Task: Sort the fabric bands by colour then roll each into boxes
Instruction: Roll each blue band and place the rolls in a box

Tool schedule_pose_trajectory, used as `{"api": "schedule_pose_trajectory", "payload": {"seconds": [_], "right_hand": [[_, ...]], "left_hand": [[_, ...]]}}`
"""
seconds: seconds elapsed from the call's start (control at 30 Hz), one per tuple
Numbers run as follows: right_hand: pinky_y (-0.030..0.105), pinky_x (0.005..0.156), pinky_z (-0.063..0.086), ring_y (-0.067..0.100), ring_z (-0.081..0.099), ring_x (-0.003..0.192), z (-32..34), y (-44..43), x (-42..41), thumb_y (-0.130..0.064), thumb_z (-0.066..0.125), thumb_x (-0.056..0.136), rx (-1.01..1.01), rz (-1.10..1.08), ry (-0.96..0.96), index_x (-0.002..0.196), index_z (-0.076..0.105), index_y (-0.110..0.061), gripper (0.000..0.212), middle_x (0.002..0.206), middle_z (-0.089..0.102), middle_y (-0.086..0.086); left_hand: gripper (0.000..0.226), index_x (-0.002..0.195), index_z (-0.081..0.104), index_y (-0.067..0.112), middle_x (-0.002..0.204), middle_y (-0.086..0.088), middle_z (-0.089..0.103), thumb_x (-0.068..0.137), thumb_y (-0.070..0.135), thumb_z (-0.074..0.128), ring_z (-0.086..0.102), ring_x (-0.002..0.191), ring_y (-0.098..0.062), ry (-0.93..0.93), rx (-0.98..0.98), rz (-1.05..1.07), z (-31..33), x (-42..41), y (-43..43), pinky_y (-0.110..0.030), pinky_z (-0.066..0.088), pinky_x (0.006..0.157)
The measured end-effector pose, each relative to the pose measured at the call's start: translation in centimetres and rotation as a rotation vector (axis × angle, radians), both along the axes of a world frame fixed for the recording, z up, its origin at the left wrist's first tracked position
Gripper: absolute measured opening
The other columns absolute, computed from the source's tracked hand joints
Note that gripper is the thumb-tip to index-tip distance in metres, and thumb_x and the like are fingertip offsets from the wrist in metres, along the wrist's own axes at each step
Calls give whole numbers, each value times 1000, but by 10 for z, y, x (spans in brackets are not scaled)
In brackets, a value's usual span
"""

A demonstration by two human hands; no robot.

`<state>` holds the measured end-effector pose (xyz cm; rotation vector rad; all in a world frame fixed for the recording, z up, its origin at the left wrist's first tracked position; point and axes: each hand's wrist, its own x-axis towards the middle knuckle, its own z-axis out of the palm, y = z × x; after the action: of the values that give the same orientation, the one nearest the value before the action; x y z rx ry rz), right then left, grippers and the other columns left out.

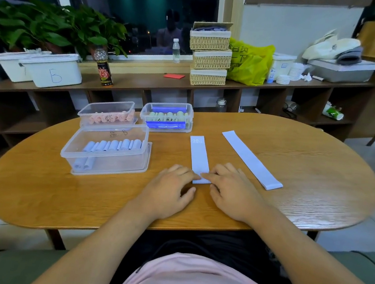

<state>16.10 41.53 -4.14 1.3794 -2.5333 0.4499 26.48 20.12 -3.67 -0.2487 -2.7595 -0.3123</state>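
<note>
Our left hand [172, 187] and right hand [232, 192] pinch the near end of the pale blue band [199, 154], its length running straight away from us.

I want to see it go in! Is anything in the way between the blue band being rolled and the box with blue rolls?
Nothing visible. Only bare table lies between the blue band and the box of blue rolls to its left, whose top looks open.

We cannot see the near end of the pale band [199, 157]; left hand [172, 186] and right hand [233, 190] cover it. Markings on the clear box [109, 168] are too small to read.
</note>
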Motion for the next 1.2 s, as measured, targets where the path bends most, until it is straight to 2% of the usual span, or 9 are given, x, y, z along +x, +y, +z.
{"api": "schedule_pose_trajectory", "payload": {"seconds": [0.13, 0.23, 0.4, 0.5, 0.67, 0.77, 0.83, 1.0, 1.2], "right_hand": [[38, 96, 46, 14, 48, 126, 1, 0, 2, -24, 47, 98, -47, -47, 25, 139, 54, -32, 42, 129, 56, -16], [35, 95, 43, 11, 49, 121, 1, 0, 2, -21, 47, 95, -24, -1, 45, 131, 59, -34, 41, 127, 55, -19], [33, 100, 37, 11, 47, 126, 5, -6, -6, -23, 47, 97, 37, -4, 48, 139, 58, -35, 45, 133, 57, -18], [35, 105, 37, 13, 45, 132, 10, -11, -14, -22, 50, 98, 63, -11, 35, 145, 55, -32, 48, 139, 59, -15], [36, 102, 41, 13, 48, 130, 14, -21, -25, -29, 49, 103, 62, -26, 22, 144, 59, -29, 42, 137, 63, -12], [35, 94, 41, 16, 51, 123, 11, -31, -28, -39, 51, 105, 41, -58, 48, 137, 63, -28, 36, 129, 62, -9], [34, 87, 39, 18, 53, 116, 8, -36, -30, -39, 53, 106, 6, -73, 53, 129, 66, -27, 30, 121, 61, -7], [36, 85, 40, 16, 52, 107, 5, -33, -26, -38, 51, 107, -52, -59, 34, 121, 66, -30, 22, 112, 59, -11], [33, 81, 37, 10, 45, 96, -2, -8, 10, -40, 55, 101, -129, -32, 74, 110, 66, -33, 16, 101, 55, -18]], "left_hand": [[48, 148, 56, 33, 141, 18, 56, 104, 50, 45, 42, 135, -6, -44, -11, 38, -2, -6, -2, -38, 43, 111], [52, 150, 54, 33, 146, 18, 54, 102, 51, 44, 38, 139, -6, -69, -20, 50, 0, -10, -4, -39, 41, 112], [60, 155, 50, 30, 157, 14, 47, 99, 50, 46, 32, 148, -9, -118, -61, 83, 4, -22, -5, -43, 38, 117], [64, 160, 42, 28, 161, 10, 44, 99, 44, 52, 32, 149, -11, -126, 54, 126, 4, -26, -6, -45, 36, 121], [53, 154, 48, 27, 149, 11, 53, 101, 28, 55, 40, 140, -7, -49, 217, 193, 2, -23, -9, -38, 40, 118], [51, 151, 50, 27, 145, 12, 54, 100, 25, 56, 42, 137, -4, -36, 265, 222, 1, -23, -10, -30, 40, 115], [52, 150, 51, 27, 144, 12, 55, 99, 22, 57, 42, 136, -4, -31, 265, 217, 0, -24, -10, -27, 39, 113], [47, 141, 57, 28, 137, 14, 57, 97, 12, 56, 46, 131, -1, 1, 310, 196, 1, -22, -10, -22, 39, 109], [48, 118, 63, 27, 117, 18, 60, 83, -5, 52, 51, 120, -3, 79, 330, 92, 2, -15, -12, -31, 47, 103]]}}
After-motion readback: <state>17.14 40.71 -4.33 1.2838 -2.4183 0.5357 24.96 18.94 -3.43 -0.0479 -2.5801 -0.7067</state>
